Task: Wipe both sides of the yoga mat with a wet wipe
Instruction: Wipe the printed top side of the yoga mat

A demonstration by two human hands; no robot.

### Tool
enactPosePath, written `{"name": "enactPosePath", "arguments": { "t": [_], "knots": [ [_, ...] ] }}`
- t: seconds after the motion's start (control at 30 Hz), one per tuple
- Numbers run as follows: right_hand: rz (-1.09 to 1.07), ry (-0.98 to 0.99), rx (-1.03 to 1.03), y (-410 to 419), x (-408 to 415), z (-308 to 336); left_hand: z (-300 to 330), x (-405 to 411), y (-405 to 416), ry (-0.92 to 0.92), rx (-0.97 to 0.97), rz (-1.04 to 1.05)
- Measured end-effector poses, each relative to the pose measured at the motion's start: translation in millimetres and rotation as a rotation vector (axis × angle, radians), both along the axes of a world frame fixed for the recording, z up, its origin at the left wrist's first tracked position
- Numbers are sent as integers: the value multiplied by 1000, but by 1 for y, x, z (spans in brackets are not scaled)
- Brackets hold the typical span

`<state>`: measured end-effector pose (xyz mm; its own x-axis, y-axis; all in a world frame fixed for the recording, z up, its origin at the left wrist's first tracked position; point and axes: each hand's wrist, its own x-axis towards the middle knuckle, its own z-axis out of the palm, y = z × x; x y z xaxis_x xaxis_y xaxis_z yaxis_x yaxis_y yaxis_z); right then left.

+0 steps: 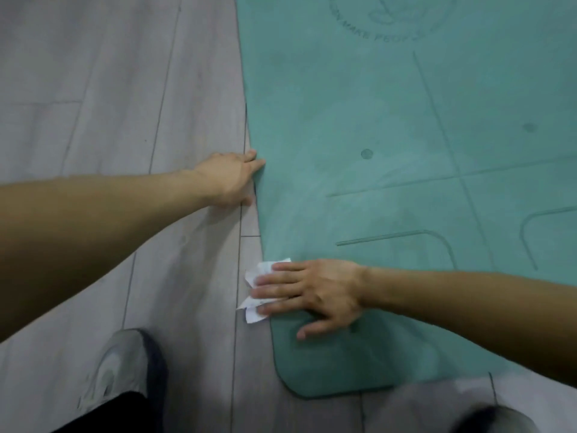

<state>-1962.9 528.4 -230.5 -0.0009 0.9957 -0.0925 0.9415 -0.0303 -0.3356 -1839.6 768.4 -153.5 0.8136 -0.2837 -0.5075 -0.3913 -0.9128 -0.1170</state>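
1. Head view looks down on our two bare arms over a teal mat (390, 135) that lies flat on a grey plank floor (109, 89).
2. Our right hand (315, 295) rests palm down near the mat's left edge, close to its rounded near corner, fingers spread flat.
3. Under those fingers we press a crumpled white wipe (260, 287); part of it sticks out past the mat's edge onto the floor.
4. Our left hand (228, 179) sits farther up at the same edge, fingertips touching the mat's border; whether it pinches the edge or only rests against it, we cannot tell.
5. Faint lines, two dark dots and a round printed emblem mark the mat's upper face.
6. Our left shoe (121, 370), pale with a dark sole, stands on the floor left of the mat's corner, and another shoe (496, 420) shows blurred at the bottom right.
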Motion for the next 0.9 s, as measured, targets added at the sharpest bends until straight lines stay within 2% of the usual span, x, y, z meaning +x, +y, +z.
{"name": "enactPosePath", "arguments": {
  "t": [0.03,0.07,0.17,0.27,0.3,0.33,0.43,0.47,0.5,0.53,0.6,0.67,0.7,0.73,0.77,0.83,0.9],
  "knots": [
    [76,1,1,2,9,1,-3,-2,5,-3,-7,-24],
    [31,-18,7,5,28,3,-6,-4,10,-5,-20,-49],
    [-426,-125,-52,26,90,10,-11,-5,23,-5,-52,-103],
    [-746,-59,-105,44,98,18,-4,3,32,-21,-46,-176],
    [-743,-44,-104,45,78,18,-1,5,33,-31,-30,-205],
    [-646,-43,-93,41,51,19,1,8,35,-42,-17,-227],
    [-99,70,-70,3,-37,20,3,11,40,-109,-21,-265],
    [-21,108,-74,-14,-43,23,2,9,41,-170,-21,-294],
    [-48,84,-73,-29,-35,26,-1,7,42,-240,-22,-338],
    [-172,10,-89,-43,-19,25,-4,3,41,-304,-34,-389],
    [-646,-144,-143,-67,22,21,-7,-8,35,-359,-87,-471],
    [-1092,-176,-162,-84,42,18,-8,-17,25,-357,-139,-547],
    [-1221,-135,-146,-81,35,16,-9,-21,21,-342,-164,-581],
    [-1252,-106,-120,-69,15,15,-10,-25,17,-323,-182,-613],
    [-1161,-92,-102,-53,-13,16,-11,-28,14,-305,-192,-643],
    [-734,-20,-55,-27,-77,14,-14,-33,10,-276,-193,-705],
    [-451,52,-42,-26,-111,13,-14,-36,5,-235,-195,-770]
  ]
}}
